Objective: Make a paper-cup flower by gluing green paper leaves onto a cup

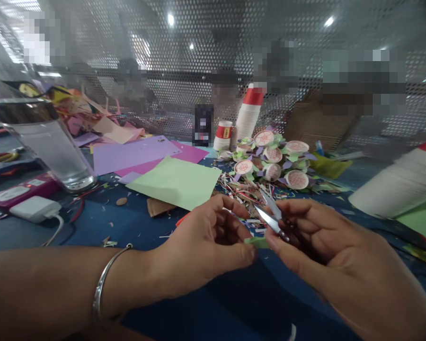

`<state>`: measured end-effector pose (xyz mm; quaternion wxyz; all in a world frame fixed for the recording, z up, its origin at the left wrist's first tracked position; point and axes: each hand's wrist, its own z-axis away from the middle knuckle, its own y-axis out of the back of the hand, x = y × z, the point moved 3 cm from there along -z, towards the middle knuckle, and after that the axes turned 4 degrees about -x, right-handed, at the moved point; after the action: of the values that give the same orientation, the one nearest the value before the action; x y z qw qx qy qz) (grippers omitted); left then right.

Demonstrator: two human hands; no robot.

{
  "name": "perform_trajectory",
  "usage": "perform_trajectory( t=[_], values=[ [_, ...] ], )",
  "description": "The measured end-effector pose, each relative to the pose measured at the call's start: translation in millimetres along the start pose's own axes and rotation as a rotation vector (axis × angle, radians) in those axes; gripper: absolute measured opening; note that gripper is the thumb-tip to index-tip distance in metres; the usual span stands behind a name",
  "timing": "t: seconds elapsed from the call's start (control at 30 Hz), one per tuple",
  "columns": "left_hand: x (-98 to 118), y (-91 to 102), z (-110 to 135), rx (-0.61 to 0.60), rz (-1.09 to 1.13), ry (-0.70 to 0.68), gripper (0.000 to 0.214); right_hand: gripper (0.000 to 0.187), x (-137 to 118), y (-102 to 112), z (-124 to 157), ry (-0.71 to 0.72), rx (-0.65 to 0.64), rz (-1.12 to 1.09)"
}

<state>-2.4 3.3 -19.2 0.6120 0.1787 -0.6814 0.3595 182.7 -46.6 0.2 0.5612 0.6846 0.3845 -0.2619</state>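
Note:
My right hand (pixel 326 246) grips small scissors (pixel 270 222), with the metal blades pointing up and left, slightly apart. Their handles are mostly hidden in my palm. A small strip of green paper (pixel 258 242) spans the gap between my hands, its left end at my left thumb and its right end by my right fingertips. My left hand (pixel 216 241) is curled with thumb and fingers around that end of the strip. Behind the hands lies a large light green sheet (pixel 179 180). Paper scraps (pixel 237 189) are heaped just beyond the scissors.
Several small paper-cup pieces (pixel 270 156) with green and purple bits cluster at the back. Stacked cups (pixel 248 116) stand behind them; another stack (pixel 401 177) leans at right. On the left are a water glass (pixel 57 147), a white adapter (pixel 35 208) and purple paper (pixel 135 151).

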Motion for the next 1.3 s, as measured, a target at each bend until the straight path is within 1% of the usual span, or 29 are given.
perform_trajectory(
  t=[0.07, 0.13, 0.23, 0.33, 0.43, 0.53, 0.63, 0.77, 0.87, 0.93, 1.0, 1.1, 1.17, 1.23, 1.3],
  values=[
    [-1, -0.1, 0, -0.019, -0.028, -0.019, 0.048, 0.043, 1, 1, 0, 0.023, 0.024, 0.042],
    [-1, -0.7, 1, -0.039, -0.132, -0.05, 0.043, 0.042, 1, 1, -2, 0.023, 0.023, 0.034],
    [0, -2.5, 2, -0.064, -0.286, -0.079, 0.032, 0.046, 1, -1, -4, -0.026, 0.01, -0.031],
    [3, -3.2, 2, -0.055, -0.355, -0.121, 0.025, 0.052, 0, -3, -3, -0.093, -0.007, -0.129],
    [4, -2.6, 2, -0.039, -0.354, -0.152, 0.02, 0.055, 0, -5, -1, -0.131, -0.019, -0.231],
    [3, -1.6, 1, -0.026, -0.313, -0.145, 0.022, 0.051, -1, -5, 0, -0.134, -0.027, -0.274],
    [5, -1.2, 2, -0.01, -0.346, -0.161, 0.023, 0.048, -3, -4, -1, -0.137, -0.035, -0.272],
    [10, 0.0, 3, 0.02, -0.406, -0.209, 0.019, 0.047, -6, -3, -2, -0.115, -0.044, -0.247],
    [10, 1.9, 4, 0.02, -0.425, -0.245, 0.02, 0.045, -6, -4, -1, -0.103, -0.05, -0.232],
    [8, 2.9, 3, 0.012, -0.397, -0.251, 0.024, 0.047, -5, -4, 0, -0.115, -0.039, -0.242],
    [5, 3.5, 1, 0.013, -0.309, -0.219, 0.028, 0.05, -5, -5, 0, -0.135, -0.033, -0.241],
    [-2, 3.2, -3, 0.047, -0.066, -0.091, 0.036, 0.051, -5, -6, 0, -0.161, -0.04, -0.217],
    [-4, 1.8, -6, 0.07, 0.063, -0.005, 0.036, 0.053, -5, -7, 1, -0.181, -0.049, -0.221],
    [-4, 0.2, -7, 0.072, 0.111, 0.04, 0.034, 0.056, -5, -8, 2, -0.2, -0.063, -0.238],
    [-3, -0.7, -7, 0.074, 0.106, 0.053, 0.032, 0.058, -4, -8, 3, -0.217, -0.071, -0.241]
  ],
)
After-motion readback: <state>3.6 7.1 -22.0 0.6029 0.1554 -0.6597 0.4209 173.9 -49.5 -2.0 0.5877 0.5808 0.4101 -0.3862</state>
